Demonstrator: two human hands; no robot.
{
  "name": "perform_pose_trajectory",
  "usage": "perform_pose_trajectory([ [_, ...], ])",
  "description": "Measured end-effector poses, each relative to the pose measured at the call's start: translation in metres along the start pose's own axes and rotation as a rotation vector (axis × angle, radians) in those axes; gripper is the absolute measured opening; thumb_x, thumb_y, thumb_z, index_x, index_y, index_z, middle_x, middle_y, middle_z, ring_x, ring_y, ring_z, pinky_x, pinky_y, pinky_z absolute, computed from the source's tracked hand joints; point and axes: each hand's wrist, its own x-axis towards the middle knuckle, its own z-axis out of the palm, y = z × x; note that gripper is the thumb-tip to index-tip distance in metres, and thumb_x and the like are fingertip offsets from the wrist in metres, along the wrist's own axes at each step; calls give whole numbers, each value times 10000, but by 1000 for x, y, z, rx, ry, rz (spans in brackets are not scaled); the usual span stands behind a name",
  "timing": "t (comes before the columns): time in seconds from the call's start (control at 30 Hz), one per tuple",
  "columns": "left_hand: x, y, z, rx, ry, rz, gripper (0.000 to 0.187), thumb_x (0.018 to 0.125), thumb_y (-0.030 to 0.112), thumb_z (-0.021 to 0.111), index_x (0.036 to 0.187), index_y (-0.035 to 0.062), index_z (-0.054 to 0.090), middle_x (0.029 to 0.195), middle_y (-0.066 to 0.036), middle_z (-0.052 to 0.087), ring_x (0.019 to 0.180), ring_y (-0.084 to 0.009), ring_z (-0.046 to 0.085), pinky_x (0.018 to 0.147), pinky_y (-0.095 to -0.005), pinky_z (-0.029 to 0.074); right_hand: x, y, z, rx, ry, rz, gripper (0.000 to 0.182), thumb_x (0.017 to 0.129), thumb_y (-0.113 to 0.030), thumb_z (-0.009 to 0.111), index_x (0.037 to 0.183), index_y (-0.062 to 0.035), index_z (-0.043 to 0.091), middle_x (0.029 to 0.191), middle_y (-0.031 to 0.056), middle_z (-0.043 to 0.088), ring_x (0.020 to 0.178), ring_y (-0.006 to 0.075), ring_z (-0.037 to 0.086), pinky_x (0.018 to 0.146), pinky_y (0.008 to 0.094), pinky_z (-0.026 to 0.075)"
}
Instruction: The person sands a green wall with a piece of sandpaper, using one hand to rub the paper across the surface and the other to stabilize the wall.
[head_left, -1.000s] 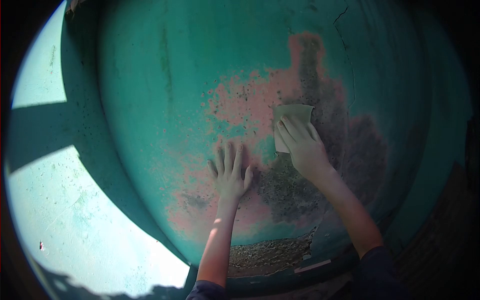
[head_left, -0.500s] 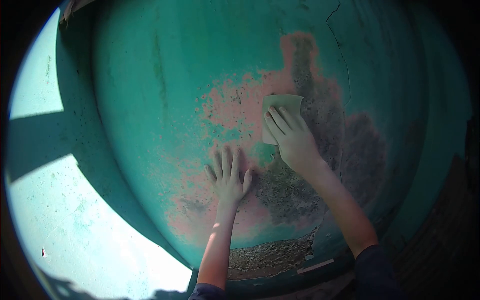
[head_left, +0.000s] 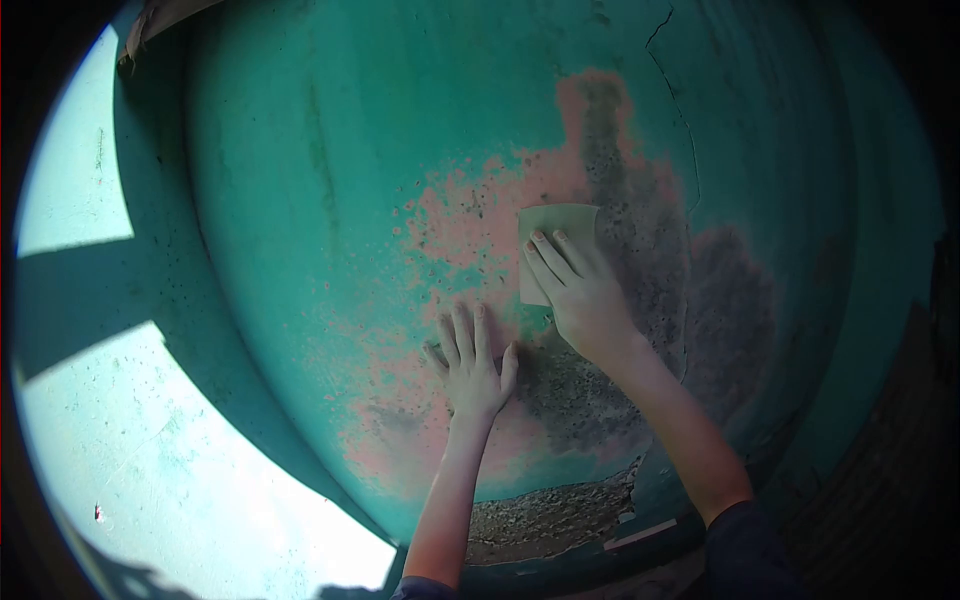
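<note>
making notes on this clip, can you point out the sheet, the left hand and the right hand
Sheet [head_left: 558,218]: head view, on its uncovered upper part.
Left hand [head_left: 472,377]: head view, on the back of the hand.
Right hand [head_left: 588,300]: head view, on the back of the hand.

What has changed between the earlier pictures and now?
The right hand has slid the greenish sheet slightly left on the wall, going up, then back down a little. The camera view shifted slightly too. Nothing was newly grasped or let go; the left hand remains spread against the pink patch.
</note>
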Motion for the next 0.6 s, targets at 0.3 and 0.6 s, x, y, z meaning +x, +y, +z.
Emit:
perform_pose_trajectory([
  [0.3, 3, 9, -15, -83, -205, -64, 1004, 929, 661, 535, 1638, 120, 73, 1690, -214, 5, 1547, -447, -57, 1131, -742, -58, 12, -2, -3, -7, 11, 17, 615, 895, -98, 532, 1505, -79, 455, 1571, 78, 438, 1424, 284, 436, 1160, 491, 334],
  [0.6, 6, 12, -25, -146, -276, -77, 1096, 868, 724, 583, 1643, 155, 57, 1694, -198, -28, 1535, -476, -80, 1124, -755, -44, -52, 8, -4, -12, -103, 124, 623, 883, -72, 536, 1501, -72, 457, 1580, 77, 424, 1433, 290, 421, 1149, 494, 344],
])
